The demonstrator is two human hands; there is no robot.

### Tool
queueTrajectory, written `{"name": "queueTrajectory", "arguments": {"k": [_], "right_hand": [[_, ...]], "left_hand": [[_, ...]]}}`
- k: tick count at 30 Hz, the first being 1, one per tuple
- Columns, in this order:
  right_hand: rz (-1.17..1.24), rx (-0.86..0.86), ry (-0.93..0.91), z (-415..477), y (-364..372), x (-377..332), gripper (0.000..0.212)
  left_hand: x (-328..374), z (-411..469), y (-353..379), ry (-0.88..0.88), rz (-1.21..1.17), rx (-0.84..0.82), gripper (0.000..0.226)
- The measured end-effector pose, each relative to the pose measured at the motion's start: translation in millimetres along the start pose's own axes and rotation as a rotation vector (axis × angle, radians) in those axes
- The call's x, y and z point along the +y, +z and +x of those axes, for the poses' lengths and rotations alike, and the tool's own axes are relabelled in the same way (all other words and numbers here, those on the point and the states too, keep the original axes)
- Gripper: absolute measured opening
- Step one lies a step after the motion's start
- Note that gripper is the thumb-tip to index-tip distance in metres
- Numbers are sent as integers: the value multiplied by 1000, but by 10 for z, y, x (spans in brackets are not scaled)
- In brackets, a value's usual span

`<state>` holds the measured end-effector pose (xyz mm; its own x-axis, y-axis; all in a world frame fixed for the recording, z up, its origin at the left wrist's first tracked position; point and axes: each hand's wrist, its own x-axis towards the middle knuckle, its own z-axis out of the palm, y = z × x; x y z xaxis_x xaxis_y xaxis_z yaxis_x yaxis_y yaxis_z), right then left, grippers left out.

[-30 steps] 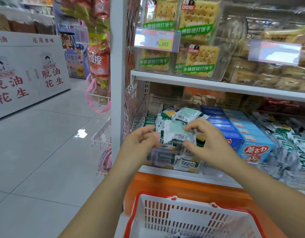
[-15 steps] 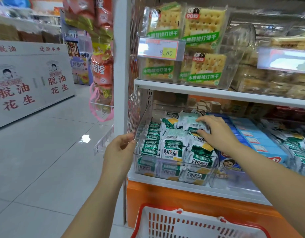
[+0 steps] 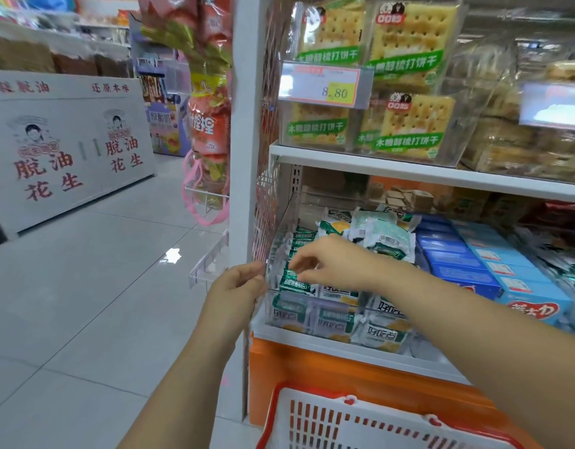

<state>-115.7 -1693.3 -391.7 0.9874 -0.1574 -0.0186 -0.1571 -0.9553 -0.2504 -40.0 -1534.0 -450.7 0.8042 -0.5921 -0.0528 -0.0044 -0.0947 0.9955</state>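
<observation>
1. The shelf (image 3: pixel 409 171) fills the right side. Crackers (image 3: pixel 409 124) are stacked on top of it behind a price tag (image 3: pixel 325 84) that reads 8.80.
2. A white basket (image 3: pixel 315 422) with a red rim sits low in front of the person, below the orange base of the unit.
3. A clear bin (image 3: pixel 315 314) stands on the lower level at the left end. It is full of green-and-white packs (image 3: pixel 383 238), some on edge in a row along its left wall and the rest piled loosely.
4. Blue boxes (image 3: pixel 467 277) lie in rows just beside the bin on its right.
5. The right hand (image 3: pixel 338 264) reaches across the bin from the right, with the forearm passing over the front packs. Thumb and forefinger are drawn close together in a narrow pinch, and the other fingers are curled under.
6. The left hand (image 3: pixel 237 283) is at the bin's left front corner. Its fingers are curled around the top edge of the clear wall, so it grips the bin.
7. The pack (image 3: pixel 294 281) in the right hand's pinch is a small green one near the front of the left row. It stands on edge among its neighbours, still inside the bin, and is held by its top edge.
</observation>
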Motion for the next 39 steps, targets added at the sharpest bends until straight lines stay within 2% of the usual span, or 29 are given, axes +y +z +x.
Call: {"name": "queueTrajectory", "arguments": {"k": [5, 10, 14, 21, 24, 27, 29, 34, 37, 39], "right_hand": [[-179, -206, 62, 536, 148, 9, 27], [-275, -194, 104, 766, 279, 92, 7], [-376, -90, 94, 758, 307, 131, 10], [-164, 262, 65, 421, 1, 144, 12], [-58, 394, -16, 186, -131, 84, 11], [-5, 454, -78, -74, -214, -44, 10], [16, 473, -118, -222, -224, -140, 8], [139, 462, -132, -514, -203, -286, 14], [242, 465, -33, -671, -182, -270, 32], [299, 482, 28, -746, -155, -245, 32]], "left_hand": [[-8, 43, -83, -42, -75, -61, 29], [-38, 92, -124, -63, -103, -63, 25], [-42, 102, -122, -49, -125, -65, 26], [-4, 62, -83, 2, -75, -21, 27], [72, 14, -42, 186, 54, 80, 28], [179, -87, -5, 412, 203, 58, 38], [222, -131, 15, 497, 258, 21, 36], [261, -192, 37, 476, 146, -94, 25], [287, -219, 6, 420, -30, -139, 23], [308, -223, -21, 399, -93, -155, 18]]}}
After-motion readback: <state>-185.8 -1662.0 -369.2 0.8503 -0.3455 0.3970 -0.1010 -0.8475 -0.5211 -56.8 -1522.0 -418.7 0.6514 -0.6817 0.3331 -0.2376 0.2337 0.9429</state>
